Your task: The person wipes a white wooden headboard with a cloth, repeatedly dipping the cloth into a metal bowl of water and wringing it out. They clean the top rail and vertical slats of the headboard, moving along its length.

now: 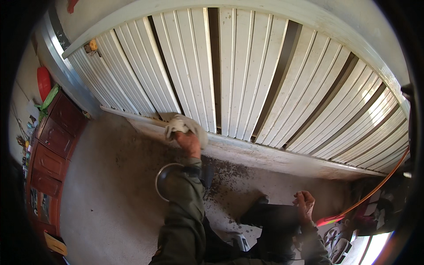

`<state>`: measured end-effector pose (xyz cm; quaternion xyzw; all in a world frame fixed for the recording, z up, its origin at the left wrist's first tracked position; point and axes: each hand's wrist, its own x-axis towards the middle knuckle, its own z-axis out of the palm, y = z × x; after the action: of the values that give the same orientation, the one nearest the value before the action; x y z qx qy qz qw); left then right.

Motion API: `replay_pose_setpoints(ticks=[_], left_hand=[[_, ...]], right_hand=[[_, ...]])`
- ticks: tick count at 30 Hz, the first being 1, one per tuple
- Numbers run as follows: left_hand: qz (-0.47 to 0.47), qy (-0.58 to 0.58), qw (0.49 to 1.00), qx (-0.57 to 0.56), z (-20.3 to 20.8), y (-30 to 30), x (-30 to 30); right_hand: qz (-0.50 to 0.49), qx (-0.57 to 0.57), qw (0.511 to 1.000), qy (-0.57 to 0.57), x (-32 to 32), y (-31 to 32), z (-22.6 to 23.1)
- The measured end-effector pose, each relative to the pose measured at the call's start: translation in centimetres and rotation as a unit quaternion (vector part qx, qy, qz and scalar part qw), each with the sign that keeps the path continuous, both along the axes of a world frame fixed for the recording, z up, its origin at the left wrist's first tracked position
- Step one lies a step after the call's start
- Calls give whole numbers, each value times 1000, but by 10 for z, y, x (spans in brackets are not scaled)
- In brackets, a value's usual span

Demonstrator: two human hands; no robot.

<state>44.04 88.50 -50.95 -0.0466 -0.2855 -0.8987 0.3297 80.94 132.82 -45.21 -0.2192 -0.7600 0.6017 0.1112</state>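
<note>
Left sleeve: dark olive green, nearest the camera, rising from the lower edge and hiding part of the round basin behind it.
Left hand: the person's left hand is closed around a bunched cloth, knuckles up, wrist bent over the sleeve's cuff.
Cloth: the pale grey cloth is squeezed under the left hand, at the bottom edge of the slatted panel, left of the picture's middle.
Slatted panel: the off-white slatted panel spans the upper view, its ribbed boards parted by dark gaps and bowed by the lens.
Base: a pale, stained ledge runs along the panel's foot.
Right hand: the right hand is over the right leg, well apart from the panel, its fingers bent; whether it grips anything cannot be told.
Legs: dark trousers, one knee bent below the right hand.
Basin: a round metal-rimmed basin on the floor, just beside the left sleeve.
Floor: grey concrete, with dark spots scattered right of the basin.
Left wall: a reddish-brown cabinet with small items on top.
Right side: an orange hose-like line near a pair of slippers.
</note>
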Motion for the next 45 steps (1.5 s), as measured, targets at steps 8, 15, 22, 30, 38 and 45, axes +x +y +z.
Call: replay_pose_setpoints(ticks=[8,15,22,30,38,45], left_hand=[[83,-135,872,-462,14,181,102],[31,-114,880,-459,26,272,138],[90,-159,906,-381,10,137,80],[167,-231,920,-270,1,-30,11],[63,-329,853,-401,-25,55,76],[-121,-363,922,-66,-2,249,144]], right_hand=[[-6,-25,1000,0,-1,-5,1],[-9,40,999,0,5,-9,7],[4,10,1000,0,9,-5,16],[-24,-15,999,31,5,-5,7],[9,-19,1000,-3,8,3,13],[-6,-9,1000,1,9,2,15]])
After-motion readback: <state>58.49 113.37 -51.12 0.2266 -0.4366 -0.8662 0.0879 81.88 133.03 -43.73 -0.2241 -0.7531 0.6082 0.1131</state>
